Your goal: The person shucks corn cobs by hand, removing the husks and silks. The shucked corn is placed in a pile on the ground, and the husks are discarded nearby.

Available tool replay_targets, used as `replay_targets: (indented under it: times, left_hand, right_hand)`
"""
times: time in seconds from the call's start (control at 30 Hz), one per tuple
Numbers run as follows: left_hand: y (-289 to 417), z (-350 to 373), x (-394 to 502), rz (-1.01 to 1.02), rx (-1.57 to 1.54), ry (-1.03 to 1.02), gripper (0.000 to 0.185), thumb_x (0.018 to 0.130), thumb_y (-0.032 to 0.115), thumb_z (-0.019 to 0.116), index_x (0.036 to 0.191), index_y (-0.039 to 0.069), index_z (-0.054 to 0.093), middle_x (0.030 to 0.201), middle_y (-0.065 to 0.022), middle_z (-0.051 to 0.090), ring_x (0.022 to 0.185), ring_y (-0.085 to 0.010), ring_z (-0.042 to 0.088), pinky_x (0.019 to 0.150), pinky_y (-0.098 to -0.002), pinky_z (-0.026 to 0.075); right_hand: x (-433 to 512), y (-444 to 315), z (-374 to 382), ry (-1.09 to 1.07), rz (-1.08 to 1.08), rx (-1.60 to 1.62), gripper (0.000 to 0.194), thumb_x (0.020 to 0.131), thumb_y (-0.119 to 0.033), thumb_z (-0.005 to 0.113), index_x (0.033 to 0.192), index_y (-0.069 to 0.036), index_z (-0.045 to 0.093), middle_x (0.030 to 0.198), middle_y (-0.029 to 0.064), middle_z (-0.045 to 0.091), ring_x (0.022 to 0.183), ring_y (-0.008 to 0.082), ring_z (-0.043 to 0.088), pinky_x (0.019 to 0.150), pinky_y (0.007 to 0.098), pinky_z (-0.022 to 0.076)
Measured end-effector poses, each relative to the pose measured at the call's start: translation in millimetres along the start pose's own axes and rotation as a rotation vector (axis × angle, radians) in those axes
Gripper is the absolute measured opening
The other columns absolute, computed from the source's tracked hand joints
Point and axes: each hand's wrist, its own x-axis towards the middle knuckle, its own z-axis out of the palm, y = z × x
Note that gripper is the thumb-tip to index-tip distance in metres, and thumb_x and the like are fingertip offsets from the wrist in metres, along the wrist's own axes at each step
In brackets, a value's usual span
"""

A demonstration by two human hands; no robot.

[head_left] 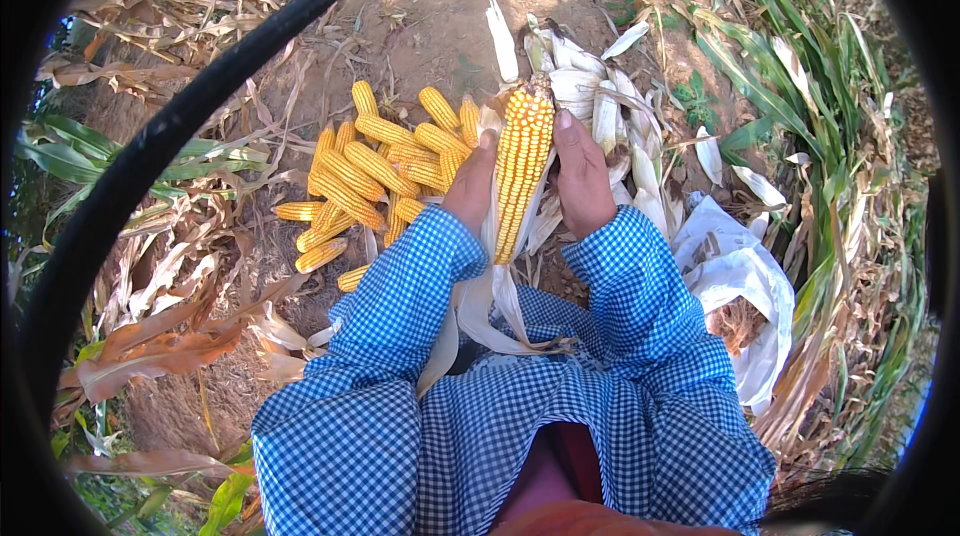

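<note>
A yellow ear of corn [523, 165] is held between my two hands, its bare kernels facing up. Pale husk leaves [487, 303] are peeled back from it and trail down toward my lap. My left hand [472, 187] grips the ear and husk from the left, thumb along the side. From the right, my right hand [583, 180] holds it with the thumb near its upper part. The fingers of both hands are mostly hidden behind the ear and husk. Just left of my left hand lies a pile of husked corn ears [367, 168] on the ground.
Beyond my right hand lies a heap of pale husks [581, 90]. A white plastic sack [750, 273] rests by my right arm. Dry corn leaves [165, 326] cover the left ground, and green stalks [817, 146] line the right. A black cable-like strip [180, 112] crosses the view.
</note>
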Motion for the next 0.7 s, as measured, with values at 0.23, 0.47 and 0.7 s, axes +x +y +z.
replay_targets:
  times: [0.23, 0.47, 0.7]
  left_hand:
    - [-17, -6, 9, 0.167, 0.224, 0.056, 0.053, 0.102, 0.04, 0.028, 0.13, -0.001, 0.048, 0.115, -0.0135, 0.062, 0.097, -0.0187, 0.063, 0.084, -0.0294, 0.052]
    - [-23, -27, 16, 0.086, 0.42, -0.185, 0.045, 0.1, 0.033, 0.04, 0.128, -0.001, 0.051, 0.115, -0.0112, 0.063, 0.097, -0.0166, 0.063, 0.083, -0.028, 0.051]
    - [-19, 2, 3, 0.016, 0.005, -0.064, 0.047, 0.099, 0.036, 0.045, 0.126, -0.002, 0.051, 0.112, -0.0115, 0.063, 0.101, -0.0181, 0.061, 0.088, -0.0288, 0.049]
  right_hand:
    - [-8, 9, 6, 0.131, 0.017, 0.074, 0.039, 0.101, -0.027, 0.04, 0.117, 0.005, 0.056, 0.099, 0.0121, 0.065, 0.093, 0.0156, 0.058, 0.085, 0.0285, 0.0445]
    - [-6, -5, -2, -0.081, 0.435, 0.537, 0.042, 0.101, -0.029, 0.041, 0.128, 0.003, 0.048, 0.116, 0.0108, 0.06, 0.103, 0.0194, 0.059, 0.09, 0.0295, 0.0463]
    - [2, -1, -1, 0.071, 0.292, 0.579, 0.03, 0.101, -0.022, 0.044, 0.116, 0.001, 0.056, 0.103, 0.0068, 0.064, 0.092, 0.015, 0.061, 0.081, 0.0279, 0.0493]
